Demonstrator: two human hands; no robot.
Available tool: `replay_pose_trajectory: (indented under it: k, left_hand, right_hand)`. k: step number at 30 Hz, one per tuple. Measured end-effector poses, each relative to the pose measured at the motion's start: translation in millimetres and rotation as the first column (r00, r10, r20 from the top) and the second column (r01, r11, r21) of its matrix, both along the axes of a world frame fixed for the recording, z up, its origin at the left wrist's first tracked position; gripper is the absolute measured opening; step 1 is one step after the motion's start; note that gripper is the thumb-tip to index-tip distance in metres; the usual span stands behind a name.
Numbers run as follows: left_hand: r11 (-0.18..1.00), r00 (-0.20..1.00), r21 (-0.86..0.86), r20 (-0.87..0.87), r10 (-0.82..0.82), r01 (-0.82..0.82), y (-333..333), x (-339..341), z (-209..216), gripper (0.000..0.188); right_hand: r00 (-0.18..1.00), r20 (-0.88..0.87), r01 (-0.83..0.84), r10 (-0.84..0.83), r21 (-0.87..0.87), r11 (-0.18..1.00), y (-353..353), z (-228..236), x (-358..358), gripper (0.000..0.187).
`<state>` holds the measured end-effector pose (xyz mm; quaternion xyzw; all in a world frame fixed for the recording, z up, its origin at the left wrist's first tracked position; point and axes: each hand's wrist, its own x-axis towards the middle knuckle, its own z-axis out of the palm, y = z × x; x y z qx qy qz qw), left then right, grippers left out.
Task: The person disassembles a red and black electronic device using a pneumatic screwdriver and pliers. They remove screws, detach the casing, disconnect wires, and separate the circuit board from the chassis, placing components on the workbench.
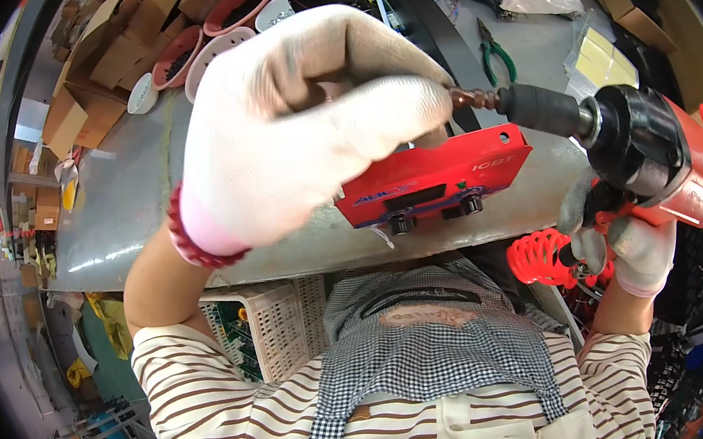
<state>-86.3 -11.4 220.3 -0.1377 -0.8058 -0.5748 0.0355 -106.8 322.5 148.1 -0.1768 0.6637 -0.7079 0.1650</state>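
Note:
My left hand point(308, 130), in a white glove with a dark red cuff, is closed in a pinch at the tip of a driver bit point(476, 99). Whatever lies between those fingertips is hidden. The bit sits in a red and black air screwdriver point(644, 146), which my right hand point(637, 249), also gloved, grips by its handle. The tool lies nearly level, pointing left. Below the left fingers is a red control panel point(483, 167) with two black knobs, a dark display window and a small green part. The left hand covers its upper left part.
Green-handled pliers point(496, 59) lie beyond the bit. Pink bowls point(237, 7) of small parts and cardboard boxes point(98, 92) stand at the back left. A red coiled hose point(540, 258) hangs by the right hand. A white plastic basket point(277, 330) holds circuit boards below the table's edge.

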Motion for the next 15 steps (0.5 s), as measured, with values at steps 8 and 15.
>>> replay_pose_trajectory:
  k: [8,15]
  left_hand:
    - [0.784,0.879,-0.422,0.076,-0.471,0.456,14.3,-40.3,33.3,0.110]
    - [0.538,0.818,-0.647,0.258,-0.514,0.541,35.9,-56.5,41.7,0.090]
  right_hand:
    - [0.985,-0.084,0.150,-0.148,0.020,0.989,24.2,26.8,-9.3,0.076]
    - [0.977,-0.026,0.206,-0.210,0.345,0.916,61.0,61.7,1.6,0.062]
